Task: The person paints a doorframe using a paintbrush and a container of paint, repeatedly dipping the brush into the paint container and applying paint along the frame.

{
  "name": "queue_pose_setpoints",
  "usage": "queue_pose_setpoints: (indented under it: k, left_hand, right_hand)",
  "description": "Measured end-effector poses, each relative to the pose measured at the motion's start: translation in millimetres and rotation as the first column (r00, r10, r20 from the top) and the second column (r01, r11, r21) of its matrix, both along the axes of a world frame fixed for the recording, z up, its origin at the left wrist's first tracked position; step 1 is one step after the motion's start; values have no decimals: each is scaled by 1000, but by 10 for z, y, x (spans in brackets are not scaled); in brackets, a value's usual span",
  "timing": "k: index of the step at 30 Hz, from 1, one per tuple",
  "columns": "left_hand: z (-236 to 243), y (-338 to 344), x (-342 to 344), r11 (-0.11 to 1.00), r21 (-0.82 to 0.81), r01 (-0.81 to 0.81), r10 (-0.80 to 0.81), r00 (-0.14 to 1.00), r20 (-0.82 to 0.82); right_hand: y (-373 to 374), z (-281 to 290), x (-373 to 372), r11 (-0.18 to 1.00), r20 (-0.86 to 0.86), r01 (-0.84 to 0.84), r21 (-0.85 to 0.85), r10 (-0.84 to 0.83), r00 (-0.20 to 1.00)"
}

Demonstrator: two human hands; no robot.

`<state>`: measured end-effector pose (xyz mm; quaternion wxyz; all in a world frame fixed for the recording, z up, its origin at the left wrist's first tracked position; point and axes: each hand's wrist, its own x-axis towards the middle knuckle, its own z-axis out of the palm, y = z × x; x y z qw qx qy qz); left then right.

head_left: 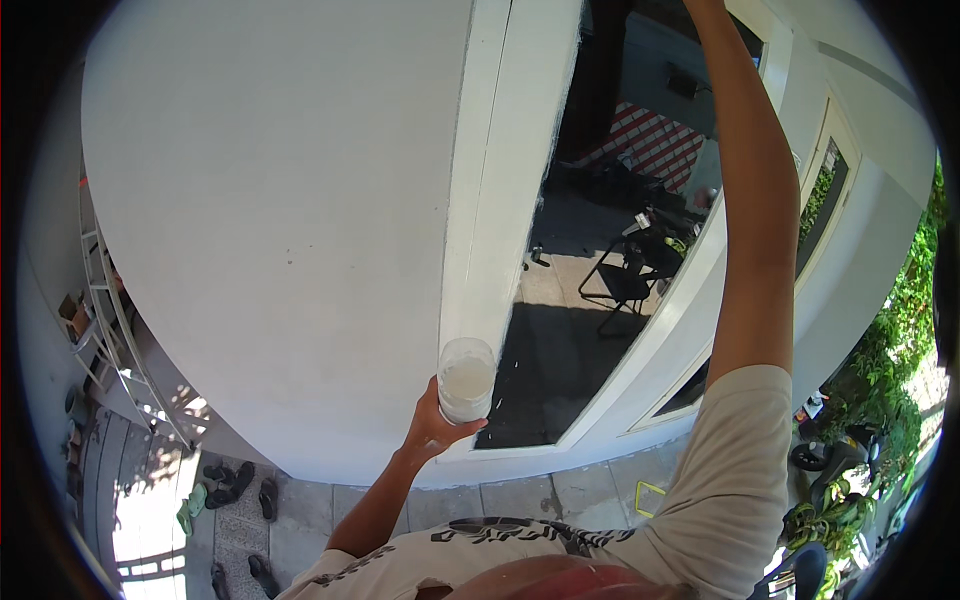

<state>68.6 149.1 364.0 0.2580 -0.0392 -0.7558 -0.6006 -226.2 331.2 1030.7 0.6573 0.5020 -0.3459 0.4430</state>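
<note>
My left hand (432, 425) is wrapped round a clear plastic container (467, 380) with whitish stuff inside. It holds the container up in front of the white window frame (490, 230), near the lower corner of the dark glass pane (535, 380). My right arm (755, 220) stretches high past the right side of the glass and leaves the picture at the top edge. The right hand lies beyond that edge, so its fingers and anything in them are hidden.
A broad white wall (270, 220) fills the left. At the far left leans a metal ladder (115, 320), with several dark shoes (235, 485) and green sandals (190, 508) on the ground. A yellow frame-like object (650, 498) lies on the paving. Plants and a motorbike (830, 460) stand right.
</note>
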Motion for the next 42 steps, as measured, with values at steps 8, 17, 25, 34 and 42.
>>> queue_pose_setpoints:
  k: [8,17,25,34,42]
  left_hand:
    - [-201,20,158,993,54,-102,104,994,-38]
    - [-217,125,-30,991,47,-128,132,986,-100]
    - [40,384,-178,997,28,-70,72,993,-97]
    - [-23,217,-97,992,-28,-126,123,990,-72]
    - [8,153,-112,992,-20,-128,126,988,-89]
  right_hand:
    - [2098,-170,-644,635,313,691,-345,-616,723]
    - [94,-172,311,912,-25,397,-108,-401,916]
    - [447,206,-165,999,81,-22,38,18,997]
    - [1714,130,-333,594,322,768,-240,-697,640]
    - [-535,291,549,952,-143,252,-173,-277,950]
